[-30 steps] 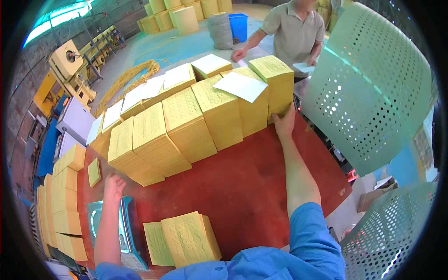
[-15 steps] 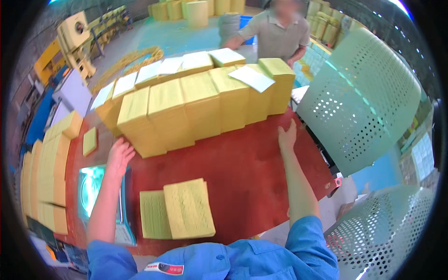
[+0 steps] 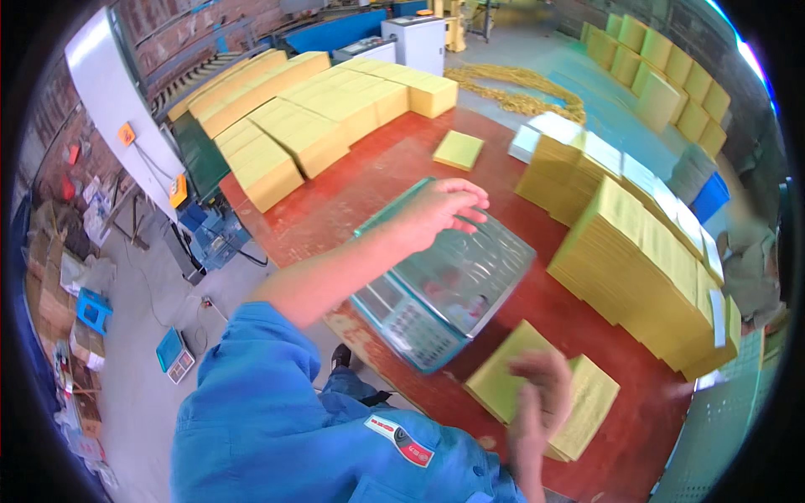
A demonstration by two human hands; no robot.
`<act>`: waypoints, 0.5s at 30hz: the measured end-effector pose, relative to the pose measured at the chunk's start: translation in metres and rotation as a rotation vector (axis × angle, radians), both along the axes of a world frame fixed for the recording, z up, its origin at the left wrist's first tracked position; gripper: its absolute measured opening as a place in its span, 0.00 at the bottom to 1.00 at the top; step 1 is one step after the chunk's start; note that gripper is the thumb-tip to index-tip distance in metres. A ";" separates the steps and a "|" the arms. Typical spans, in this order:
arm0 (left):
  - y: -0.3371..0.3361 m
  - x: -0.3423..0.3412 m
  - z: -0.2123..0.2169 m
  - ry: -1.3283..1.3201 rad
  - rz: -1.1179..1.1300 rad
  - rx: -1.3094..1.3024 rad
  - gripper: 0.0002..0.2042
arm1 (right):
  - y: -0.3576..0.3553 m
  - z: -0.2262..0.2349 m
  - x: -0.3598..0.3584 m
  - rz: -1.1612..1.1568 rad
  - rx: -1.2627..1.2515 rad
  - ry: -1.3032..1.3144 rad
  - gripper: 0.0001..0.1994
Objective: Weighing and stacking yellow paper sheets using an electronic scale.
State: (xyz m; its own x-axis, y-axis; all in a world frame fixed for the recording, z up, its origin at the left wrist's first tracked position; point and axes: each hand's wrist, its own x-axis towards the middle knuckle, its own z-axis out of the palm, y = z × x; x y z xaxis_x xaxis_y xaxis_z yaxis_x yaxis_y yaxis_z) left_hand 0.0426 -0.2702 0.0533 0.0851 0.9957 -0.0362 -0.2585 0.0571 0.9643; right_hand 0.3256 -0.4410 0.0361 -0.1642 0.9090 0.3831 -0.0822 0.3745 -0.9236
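Narrow gap between scale (image 3: 478, 264) and tall yellow stacks (image 3: 625, 268)

ppr stacks (image 3: 591, 398): ylw | tbl (image 3: 394, 155): red | scale (image 3: 495, 268): teal trim | sleeve (image 3: 260, 360): blu

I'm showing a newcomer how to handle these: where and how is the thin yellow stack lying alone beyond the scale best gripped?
The thin yellow stack is probably best pinched across its left and right edges, with the left hand coming from above on the near side. It lies flat and low on the red table, nothing touching its edges.
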 end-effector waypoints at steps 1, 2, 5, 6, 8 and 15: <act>-0.001 -0.037 -0.005 0.009 0.043 -0.022 0.11 | 0.003 -0.007 -0.041 0.154 -0.160 0.072 0.22; -0.001 -0.073 -0.013 0.020 0.075 -0.044 0.10 | 0.007 -0.016 -0.082 0.295 -0.320 0.145 0.23; 0.002 -0.186 -0.039 0.163 0.158 -0.084 0.10 | 0.022 -0.061 -0.205 0.588 -0.566 0.231 0.22; 0.006 -0.222 -0.046 0.285 0.211 -0.121 0.11 | 0.023 -0.077 -0.246 0.639 -0.664 0.280 0.21; 0.010 -0.289 -0.062 0.352 0.264 -0.114 0.11 | 0.029 -0.120 -0.319 0.656 -0.563 0.161 0.18; 0.117 -0.406 -0.058 0.588 0.128 -0.163 0.13 | 0.069 -0.174 -0.444 0.204 0.024 -0.373 0.16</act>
State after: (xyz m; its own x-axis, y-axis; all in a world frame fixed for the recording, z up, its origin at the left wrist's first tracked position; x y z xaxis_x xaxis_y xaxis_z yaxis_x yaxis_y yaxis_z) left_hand -0.3639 -0.1534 -0.0052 -0.1153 0.9744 -0.1932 0.2983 0.2195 0.9289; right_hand -0.1186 -0.3722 -0.1377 -0.4711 0.8352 0.2839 0.1814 0.4067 -0.8954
